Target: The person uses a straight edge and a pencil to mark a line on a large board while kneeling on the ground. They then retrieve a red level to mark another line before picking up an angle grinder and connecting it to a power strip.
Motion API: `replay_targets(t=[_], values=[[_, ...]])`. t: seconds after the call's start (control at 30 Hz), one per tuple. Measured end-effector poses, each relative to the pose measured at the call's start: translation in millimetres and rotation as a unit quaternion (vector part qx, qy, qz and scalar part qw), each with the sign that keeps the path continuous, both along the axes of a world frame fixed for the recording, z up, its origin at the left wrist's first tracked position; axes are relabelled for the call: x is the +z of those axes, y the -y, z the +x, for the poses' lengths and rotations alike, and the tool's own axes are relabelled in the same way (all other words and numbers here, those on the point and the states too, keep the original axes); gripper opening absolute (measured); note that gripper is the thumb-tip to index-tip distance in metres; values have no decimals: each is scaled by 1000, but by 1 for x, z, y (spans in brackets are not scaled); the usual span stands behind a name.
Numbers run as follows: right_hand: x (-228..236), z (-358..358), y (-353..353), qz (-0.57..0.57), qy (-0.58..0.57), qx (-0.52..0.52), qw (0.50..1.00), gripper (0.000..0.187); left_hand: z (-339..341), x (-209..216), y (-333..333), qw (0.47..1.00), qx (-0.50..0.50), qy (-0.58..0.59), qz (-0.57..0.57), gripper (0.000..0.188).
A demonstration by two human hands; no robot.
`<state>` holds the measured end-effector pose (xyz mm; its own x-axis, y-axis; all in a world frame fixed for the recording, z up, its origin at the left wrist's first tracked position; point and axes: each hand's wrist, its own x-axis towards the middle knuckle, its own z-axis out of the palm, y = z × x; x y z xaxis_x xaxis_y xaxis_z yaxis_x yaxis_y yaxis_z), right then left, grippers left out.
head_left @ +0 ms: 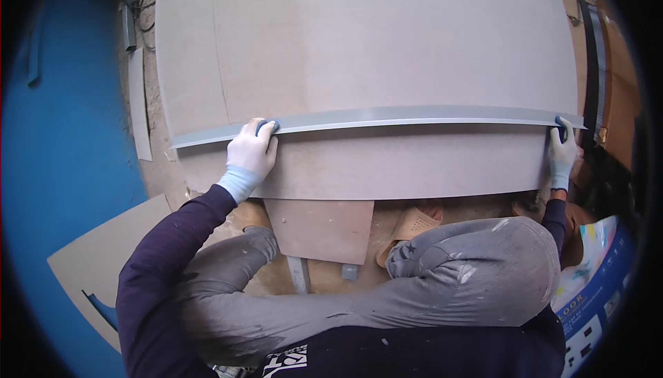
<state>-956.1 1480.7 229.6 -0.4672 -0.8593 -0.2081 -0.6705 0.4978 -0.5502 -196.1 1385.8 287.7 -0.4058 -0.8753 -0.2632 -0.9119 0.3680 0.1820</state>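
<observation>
A large pale grey board [387, 39] lies flat in front of me. Across its near part runs a long, thin metal profile [407, 117], slightly tilted, with a darker shadow along its near edge. White gloves with blue fingertips cover both hands. Toward the profile's left end, my left hand [250, 151] is closed around it, fingertips over the strip. My right hand [563, 151] grips it close to its right end, fingers partly hidden.
Under the board's near edge juts a smaller board piece [321, 229], above metal profile ends [299, 274]. A cut board [131, 260] lies at lower left beside a blue surface [62, 171]. A narrow offcut [139, 101] sits left; a blue printed bag [597, 295] stands lower right.
</observation>
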Motion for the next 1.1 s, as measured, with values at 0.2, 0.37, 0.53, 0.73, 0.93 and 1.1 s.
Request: replay_targets(t=[0.2, 0.37, 0.53, 0.73, 0.93, 1.1], values=[[0, -2, -1, -12, -7, 3, 1000, 35, -15, -1, 3, 999, -17, -21, 46, 31], [-2, -13, -5, -5, -30, 23, 999, 36, -19, 3, 6, 998, -47, -19, 20, 25], [0, -14, -4, 1, -43, 16, 999, 37, -29, 3, 8, 997, -36, -5, 61, 24], [-4, -16, -4, 8, -51, 28, 998, 37, -28, 3, 8, 995, -57, 13, 81, 24], [-5, -18, -4, -8, -36, 33, 999, 37, -41, -2, 7, 994, -81, -32, 64, 33], [-2, -16, -8, 4, -39, 18, 999, 37, -53, -1, 13, 990, -103, -15, 99, 36]])
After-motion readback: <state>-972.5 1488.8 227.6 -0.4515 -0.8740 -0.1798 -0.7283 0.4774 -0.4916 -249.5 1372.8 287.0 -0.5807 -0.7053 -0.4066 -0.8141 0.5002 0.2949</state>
